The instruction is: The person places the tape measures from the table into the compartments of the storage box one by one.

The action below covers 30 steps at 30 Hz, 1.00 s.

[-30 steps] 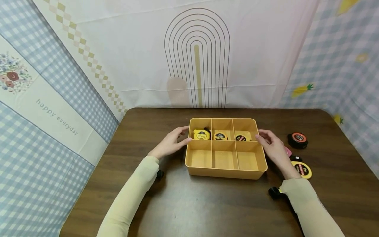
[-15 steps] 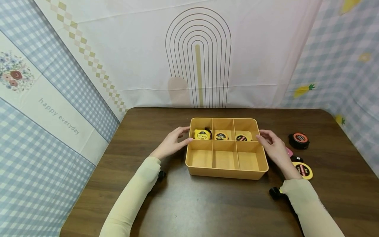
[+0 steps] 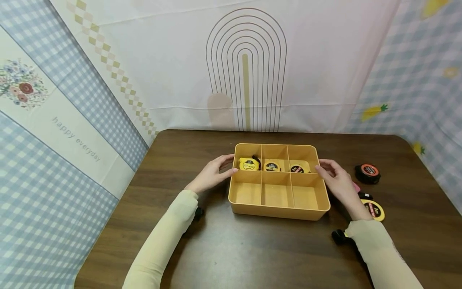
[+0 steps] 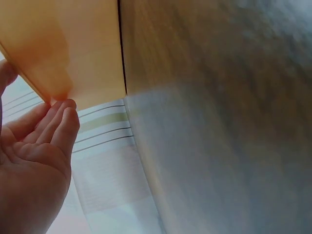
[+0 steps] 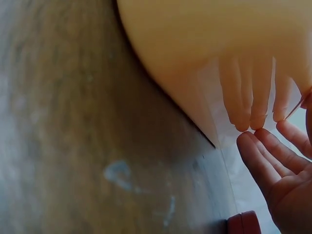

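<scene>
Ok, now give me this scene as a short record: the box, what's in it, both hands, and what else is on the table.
box: yellow, six compartments, on the table
back row: three yellow tape measures, one per compartment
front row: no tape measure showing
left hand: holds the box by its left side
right hand: holds the box by its right side
right of box: black-and-orange tape measure, yellow-edged tape measure, pink thing partly hidden
behind table: patterned cloth
</scene>
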Each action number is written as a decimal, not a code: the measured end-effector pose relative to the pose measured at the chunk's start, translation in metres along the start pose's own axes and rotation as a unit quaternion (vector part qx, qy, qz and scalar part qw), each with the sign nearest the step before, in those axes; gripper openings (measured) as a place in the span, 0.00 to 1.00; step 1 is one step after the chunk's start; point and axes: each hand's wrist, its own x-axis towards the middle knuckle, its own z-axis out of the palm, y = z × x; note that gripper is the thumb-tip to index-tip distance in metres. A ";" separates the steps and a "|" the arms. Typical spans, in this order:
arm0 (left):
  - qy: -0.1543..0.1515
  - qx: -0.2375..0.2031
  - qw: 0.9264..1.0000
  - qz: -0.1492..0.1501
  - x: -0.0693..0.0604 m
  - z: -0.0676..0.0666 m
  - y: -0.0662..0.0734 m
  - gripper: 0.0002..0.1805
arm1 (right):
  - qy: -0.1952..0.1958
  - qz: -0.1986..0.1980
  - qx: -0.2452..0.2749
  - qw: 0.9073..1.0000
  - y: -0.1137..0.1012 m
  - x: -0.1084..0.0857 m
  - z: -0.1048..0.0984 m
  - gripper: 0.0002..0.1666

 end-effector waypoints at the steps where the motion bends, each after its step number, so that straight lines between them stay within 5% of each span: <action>1: 0.000 -0.004 1.000 0.000 0.000 0.001 0.000 0.36 | 0.001 -0.002 -0.004 1.000 0.000 0.000 0.000 0.33; 18: 0.011 -0.012 1.000 -0.018 -0.002 0.003 -0.002 0.35 | 0.019 -0.036 -0.048 0.998 -0.006 -0.002 0.001 0.32; 30: 0.007 -0.015 1.000 -0.014 0.003 0.004 0.000 0.35 | 0.070 -0.060 -0.074 0.993 -0.013 -0.004 -0.022 0.30</action>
